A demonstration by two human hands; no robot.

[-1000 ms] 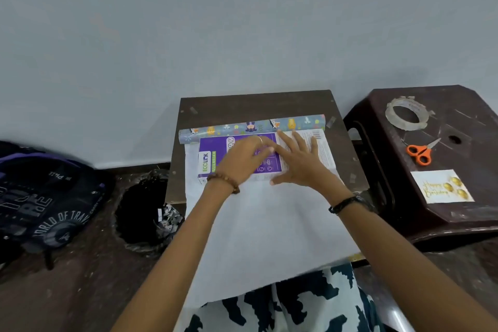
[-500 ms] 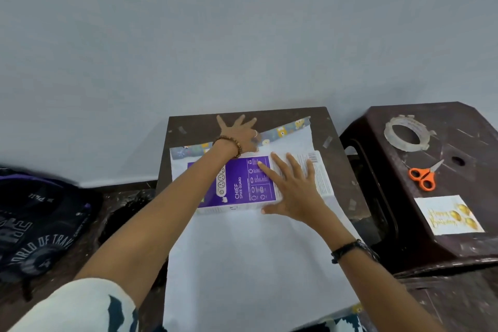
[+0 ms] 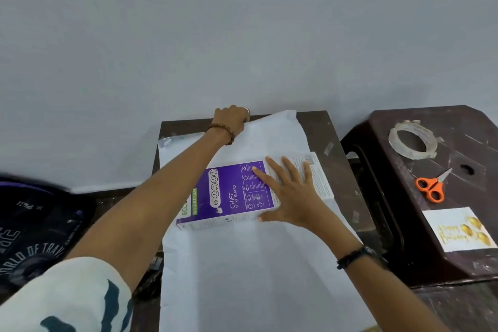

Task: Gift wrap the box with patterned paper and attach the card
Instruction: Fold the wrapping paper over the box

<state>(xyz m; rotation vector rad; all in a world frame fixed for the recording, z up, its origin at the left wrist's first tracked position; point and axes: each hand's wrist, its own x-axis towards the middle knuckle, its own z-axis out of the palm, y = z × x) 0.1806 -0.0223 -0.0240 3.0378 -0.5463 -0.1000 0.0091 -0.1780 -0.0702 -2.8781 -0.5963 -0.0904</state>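
A purple and white box (image 3: pixel 231 194) lies flat on the wrapping paper (image 3: pixel 242 272), which is spread white side up over a small brown table (image 3: pixel 342 170). My right hand (image 3: pixel 288 191) presses flat on the box's right half, fingers spread. My left hand (image 3: pixel 231 120) reaches past the box to the table's far edge and is closed on the paper's far end, which lifts slightly there. A white "Happy Birthday" card (image 3: pixel 458 229) with gold balloons lies on the dark stool (image 3: pixel 404 250) at the right.
On the stool also lie a roll of clear tape (image 3: pixel 411 140) and orange-handled scissors (image 3: pixel 431 186). A dark backpack (image 3: pixel 35 237) sits on the floor at the left. A grey wall stands right behind the table.
My left hand left the box, reached to the far edge and pushed the rolled end flat, then closed on it. The patterned roll is unrolled. My right hand stayed on the box.
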